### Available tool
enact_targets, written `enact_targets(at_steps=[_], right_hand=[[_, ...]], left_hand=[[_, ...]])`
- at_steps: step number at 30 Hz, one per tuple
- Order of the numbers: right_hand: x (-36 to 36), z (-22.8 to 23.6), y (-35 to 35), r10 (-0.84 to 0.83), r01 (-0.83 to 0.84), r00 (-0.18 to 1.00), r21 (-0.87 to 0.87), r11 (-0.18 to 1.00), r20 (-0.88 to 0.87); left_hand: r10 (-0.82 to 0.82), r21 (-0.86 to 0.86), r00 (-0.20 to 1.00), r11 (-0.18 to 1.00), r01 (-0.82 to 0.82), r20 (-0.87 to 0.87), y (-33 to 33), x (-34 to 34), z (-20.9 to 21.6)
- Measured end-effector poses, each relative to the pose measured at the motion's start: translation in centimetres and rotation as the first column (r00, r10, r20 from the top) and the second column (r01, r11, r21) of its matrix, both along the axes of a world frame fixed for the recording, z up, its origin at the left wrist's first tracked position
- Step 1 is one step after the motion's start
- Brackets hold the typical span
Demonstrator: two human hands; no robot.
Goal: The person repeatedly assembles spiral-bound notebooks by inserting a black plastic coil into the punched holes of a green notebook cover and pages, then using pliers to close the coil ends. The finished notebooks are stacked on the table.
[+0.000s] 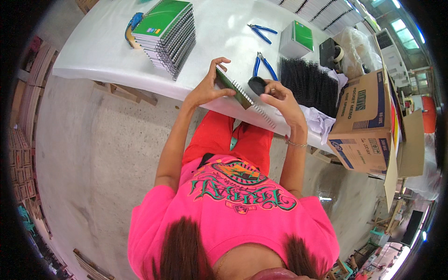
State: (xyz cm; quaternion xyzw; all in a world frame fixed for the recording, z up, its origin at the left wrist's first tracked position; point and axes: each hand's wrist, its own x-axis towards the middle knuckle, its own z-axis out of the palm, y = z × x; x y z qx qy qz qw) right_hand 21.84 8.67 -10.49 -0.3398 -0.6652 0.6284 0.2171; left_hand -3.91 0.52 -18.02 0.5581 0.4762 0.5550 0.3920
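The left hand (pixel 201 92) grips a small notebook with a dark green cover and white pages (pixel 242 101), its thumb flat on the cover. The notebook is tilted over the near edge of the white surface (pixel 102 52). The back of it is turned away, and the hand covers its far left end. A thin, shiny wire coil (pixel 264 116) runs along one long side and sticks out past the near right end.

The right hand (pixel 285 100) has bent fingers, and they hold a black round thing (pixel 257 87) at their tips. I can't tell what that is. It covers the tip of one handle of the near pliers with blue handles (pixel 269 66). The far pliers with blue handles (pixel 262 36) lie beyond.

On the left is a tall stack of green notebooks with black coils (pixel 161 21). It hides part of a blue and tan round thing (pixel 134 25), too hard to make out. To the right is a block of white pages with a green top (pixel 297 37), then a big heap of black wire coils (pixel 305 84). They are so tangled that I can't count them. Crumpled white paper (pixel 319 120) peeks out beneath.

A brown cardboard box (pixel 359 116) sits at the right, its inside mostly hidden. The far piles of coil-bound white pages (pixel 322 14) are cut off at the top.
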Motion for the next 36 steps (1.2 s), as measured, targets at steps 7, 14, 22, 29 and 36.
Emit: enact_targets(at_steps=[7,14,22,29,36], right_hand=[[0.1,-0.6,0.5,0.026,-0.023,0.998,-0.050,0.998,0.054],[0.0,0.0,-0.3,0.140,-0.143,0.985,-0.019,0.990,-0.104],[-1.4,2.1,-0.5,0.251,-0.257,0.955,-0.016,0.966,-0.155],[-2.7,0.7,1.6,0.032,-0.041,0.997,0.117,0.992,0.072],[-2.8,1.9,0.5,0.205,-0.212,0.972,-0.053,0.976,-0.118]], left_hand=[[-0.002,-0.010,1.000,1.000,0.002,0.018,0.1,0.2,0.2],[-0.017,-0.014,1.000,1.000,0.017,0.025,-0.1,0.3,0.2],[-0.019,-0.035,0.999,0.999,0.020,0.027,-0.3,0.3,0.7],[-0.042,-0.016,0.999,0.999,0.043,0.027,0.0,0.3,0.3],[-0.051,-0.041,0.996,0.998,0.053,0.067,-0.3,0.4,0.3]])
